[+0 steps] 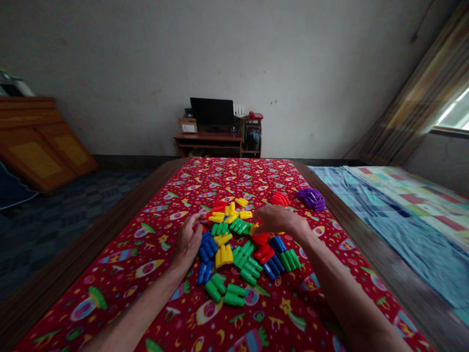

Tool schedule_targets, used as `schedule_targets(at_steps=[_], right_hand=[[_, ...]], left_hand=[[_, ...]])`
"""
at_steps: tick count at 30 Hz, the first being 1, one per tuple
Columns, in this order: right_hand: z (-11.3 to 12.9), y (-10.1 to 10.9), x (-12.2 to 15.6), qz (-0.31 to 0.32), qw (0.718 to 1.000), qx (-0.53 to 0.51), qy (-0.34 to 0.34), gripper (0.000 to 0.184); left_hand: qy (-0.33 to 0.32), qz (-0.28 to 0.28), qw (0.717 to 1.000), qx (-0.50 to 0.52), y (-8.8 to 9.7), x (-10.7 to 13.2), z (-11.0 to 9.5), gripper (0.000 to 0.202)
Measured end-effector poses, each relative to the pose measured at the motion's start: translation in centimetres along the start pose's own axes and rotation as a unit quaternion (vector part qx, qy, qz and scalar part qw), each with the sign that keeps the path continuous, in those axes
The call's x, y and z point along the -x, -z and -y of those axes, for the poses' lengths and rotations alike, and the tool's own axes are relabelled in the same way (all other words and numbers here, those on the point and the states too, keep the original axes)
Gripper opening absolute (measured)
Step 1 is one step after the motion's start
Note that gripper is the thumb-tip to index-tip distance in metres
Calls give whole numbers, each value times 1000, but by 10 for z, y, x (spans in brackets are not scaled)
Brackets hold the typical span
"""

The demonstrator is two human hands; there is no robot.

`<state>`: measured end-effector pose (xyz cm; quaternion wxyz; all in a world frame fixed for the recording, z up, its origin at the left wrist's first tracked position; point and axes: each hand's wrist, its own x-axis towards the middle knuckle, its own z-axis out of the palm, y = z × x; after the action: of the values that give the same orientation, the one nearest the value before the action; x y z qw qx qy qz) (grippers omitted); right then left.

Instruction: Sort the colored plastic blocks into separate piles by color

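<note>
A mixed pile of toy building blocks, each made of joined rounded tubes, lies on the red patterned cloth (146, 293). My left hand (189, 239) rests at the pile's left edge, fingers apart, beside blue blocks (208, 247) and a partly covered red one. Over the right side hovers my right hand (274, 219), its thumb and fingers apart close to a yellow block (253, 228); the palm side is hidden. Yellow blocks (231, 211) lie between the hands, with green blocks (244, 255) nearer me. Red blocks (264, 253) sit below my right wrist.
Purple blocks (311, 198) form a separate group at the right, and red blocks (280, 198) lie beyond my right hand. Dark wooden edges (330, 222) border the cloth. A bed (395, 195) stands at right; a desk with a monitor (212, 114) is against the wall.
</note>
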<state>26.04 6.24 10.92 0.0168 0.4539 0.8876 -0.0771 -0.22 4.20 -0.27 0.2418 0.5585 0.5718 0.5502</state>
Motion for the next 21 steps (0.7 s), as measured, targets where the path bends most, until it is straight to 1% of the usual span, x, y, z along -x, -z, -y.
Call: schedule_targets(at_steps=[2,3,5,6,8,9,11,13,14,16,17,19,21], right_hand=[[8,-3,0,21,1000,19,-5,28],[8,-3,-1,32,999,10,4,28],[-2,-2,-4,8,999,-34,23,26],[-11,-1,-6,-21,997,-65,25,24],[-32,0,-11,-118,986,-120,-2,22],[-43,-1,-14,-179,974,-137,-30,22],[-64,-8,-20,-294,940,-148,-93,25],[-80,-21,-26,-365,907,-153,-142,28],[-86,-28,-29,-381,897,-158,-157,28],[-95,-41,-33,-387,891,-168,-170,29],[-97,-46,-35,-380,894,-171,-167,28],[-101,-53,-35,-354,909,-171,-141,26],[-102,-55,-34,-336,919,-166,-120,26]], left_hand=[[-1,1,1000,2,0,0,2,37],[-2,-1,1000,3,0,-1,3,37],[-6,-4,1000,3,0,-1,3,37],[-7,-4,1000,2,0,0,3,36],[-6,1,1000,-1,0,0,2,36],[-5,4,1000,-2,0,1,1,36],[-5,6,1000,-4,0,1,0,35],[-8,6,1000,-6,0,1,0,35],[-11,5,1000,-8,0,1,1,34],[-16,3,1000,-12,1,0,3,34],[-17,5,1000,-14,1,-1,4,34],[-14,7,1000,-18,1,-1,4,35],[-11,6,1000,-21,2,0,3,35]])
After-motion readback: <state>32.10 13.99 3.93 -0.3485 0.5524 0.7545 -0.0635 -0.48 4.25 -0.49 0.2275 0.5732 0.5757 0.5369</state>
